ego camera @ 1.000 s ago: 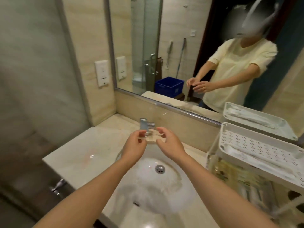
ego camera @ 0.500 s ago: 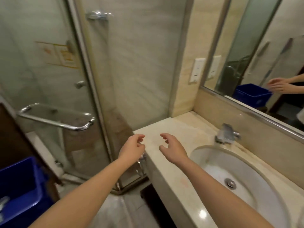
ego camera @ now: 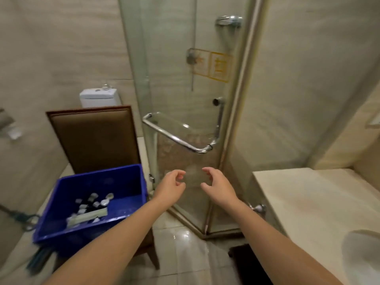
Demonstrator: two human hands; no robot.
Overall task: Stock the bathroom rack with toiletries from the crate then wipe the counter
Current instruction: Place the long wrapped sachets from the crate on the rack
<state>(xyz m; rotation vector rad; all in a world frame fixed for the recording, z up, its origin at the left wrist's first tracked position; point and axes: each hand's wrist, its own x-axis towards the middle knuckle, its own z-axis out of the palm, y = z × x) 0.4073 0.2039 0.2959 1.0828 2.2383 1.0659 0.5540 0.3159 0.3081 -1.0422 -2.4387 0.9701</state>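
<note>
reaching forward at about waist height, both bare arms are stretching out in front of the glass shower door point(ego camera: 174, 93). the left hand point(ego camera: 171, 187) is hovering in mid-air with its fingers loosely curved and its thumb set apart, gripping nothing. the right hand point(ego camera: 219, 187) is hanging just beside it in much the same pose, fingers slack and curved, palm turning toward the left one, also holding nothing. a clear gap is showing between the two, and neither is touching the glass or anything else.

the blue crate point(ego camera: 123, 186) is sitting well to the left of the left forearm, apparently resting on the seat of a chair point(ego camera: 92, 136) with a brown padded back. the toiletries point(ego camera: 92, 201) are lying on the crate's floor toward its left side: a huddle of small pale-capped bottles, too blurred to tell apart, with a long pale flat packet point(ego camera: 88, 216) lying just in front of them.

the worktop point(ego camera: 308, 202), pale and stone-like, is running along the right edge, well apart from the crate, with the rim of a white basin point(ego camera: 362, 256) peeking in at the lower right corner. a chrome handle point(ego camera: 181, 140) is crossing the shower door above the hands, and a yellow sticker point(ego camera: 214, 65) is showing higher up on the glass. a white toilet cistern point(ego camera: 98, 97) is standing behind the chair, and glossy floor tiles point(ego camera: 185, 254) are gleaming beneath the arms.
</note>
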